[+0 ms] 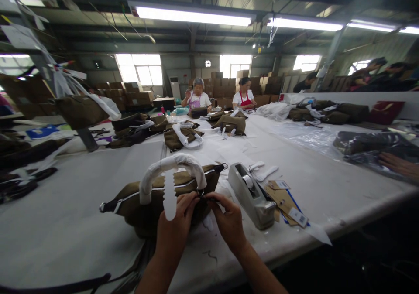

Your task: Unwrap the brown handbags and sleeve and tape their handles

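Note:
An olive-brown handbag [137, 200] lies on the white table [65, 224] right in front of me. Its handle [172, 165] is wrapped in white foam paper, and a loose white strip hangs down from it. My left hand [175, 228] and my right hand [229, 220] meet at the bag's near side, both pinched on a small dark fitting [202, 196] by the zipper. What exactly the fingers grip is too small to name.
A grey tape dispenser [252, 196] stands just right of my hands, with cardboard tags [283, 198] beside it. More wrapped bags [183, 137] lie further down the table. Two people sit at the far end. Another person's hand [397, 165] rests at the right edge.

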Demonstrator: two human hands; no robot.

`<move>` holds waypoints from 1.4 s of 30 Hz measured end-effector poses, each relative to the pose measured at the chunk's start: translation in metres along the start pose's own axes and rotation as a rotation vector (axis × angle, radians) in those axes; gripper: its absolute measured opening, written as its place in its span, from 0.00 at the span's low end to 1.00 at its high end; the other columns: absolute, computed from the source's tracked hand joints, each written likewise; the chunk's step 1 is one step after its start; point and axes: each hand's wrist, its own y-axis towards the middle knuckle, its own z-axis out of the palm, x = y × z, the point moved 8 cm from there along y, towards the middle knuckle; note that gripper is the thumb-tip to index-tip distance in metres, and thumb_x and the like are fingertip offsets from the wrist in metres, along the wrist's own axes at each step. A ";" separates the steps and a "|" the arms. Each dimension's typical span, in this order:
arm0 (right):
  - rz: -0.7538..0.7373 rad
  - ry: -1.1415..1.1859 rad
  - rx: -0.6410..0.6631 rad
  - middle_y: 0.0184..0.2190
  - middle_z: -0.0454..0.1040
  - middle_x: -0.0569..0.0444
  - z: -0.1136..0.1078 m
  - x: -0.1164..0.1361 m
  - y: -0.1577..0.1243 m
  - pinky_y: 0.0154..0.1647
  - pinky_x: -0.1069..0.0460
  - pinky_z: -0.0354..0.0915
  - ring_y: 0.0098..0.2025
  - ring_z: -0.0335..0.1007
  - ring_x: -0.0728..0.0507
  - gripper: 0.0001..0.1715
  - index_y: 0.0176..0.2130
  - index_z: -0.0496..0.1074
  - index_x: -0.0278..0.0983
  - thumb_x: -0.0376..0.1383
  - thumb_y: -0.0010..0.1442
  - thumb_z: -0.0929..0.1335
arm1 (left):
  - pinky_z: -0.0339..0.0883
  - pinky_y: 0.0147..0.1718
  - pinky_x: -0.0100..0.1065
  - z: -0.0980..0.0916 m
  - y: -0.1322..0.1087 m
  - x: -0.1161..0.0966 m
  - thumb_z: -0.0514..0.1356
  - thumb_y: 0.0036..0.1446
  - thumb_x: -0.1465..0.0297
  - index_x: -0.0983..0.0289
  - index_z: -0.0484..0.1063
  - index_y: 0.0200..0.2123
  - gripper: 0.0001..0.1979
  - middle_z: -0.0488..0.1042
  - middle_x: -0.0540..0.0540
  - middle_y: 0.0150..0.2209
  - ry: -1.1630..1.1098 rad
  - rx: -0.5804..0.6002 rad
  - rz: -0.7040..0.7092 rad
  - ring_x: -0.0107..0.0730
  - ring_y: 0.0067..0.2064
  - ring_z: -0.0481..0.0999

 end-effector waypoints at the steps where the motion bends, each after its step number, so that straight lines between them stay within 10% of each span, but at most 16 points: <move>1: 0.003 0.001 0.001 0.39 0.83 0.57 0.000 0.000 0.000 0.46 0.53 0.74 0.42 0.80 0.44 0.09 0.42 0.80 0.43 0.32 0.63 0.70 | 0.77 0.46 0.37 0.000 0.001 0.000 0.56 0.66 0.63 0.60 0.80 0.43 0.13 0.84 0.55 0.43 -0.019 -0.003 0.007 0.41 0.43 0.84; 16: 0.064 0.034 0.022 0.38 0.82 0.58 0.001 -0.006 0.000 0.46 0.55 0.71 0.42 0.79 0.46 0.08 0.41 0.80 0.43 0.32 0.62 0.71 | 0.80 0.40 0.36 0.004 0.000 0.011 0.57 0.66 0.63 0.61 0.79 0.45 0.13 0.84 0.57 0.42 -0.112 0.022 0.044 0.41 0.40 0.85; 42: 0.264 0.249 0.222 0.38 0.80 0.57 0.002 -0.017 0.022 0.47 0.53 0.68 0.43 0.75 0.45 0.08 0.40 0.81 0.43 0.36 0.58 0.74 | 0.79 0.33 0.35 -0.014 -0.012 -0.016 0.61 0.64 0.72 0.57 0.78 0.53 0.15 0.81 0.54 0.50 0.421 -0.105 0.170 0.40 0.37 0.85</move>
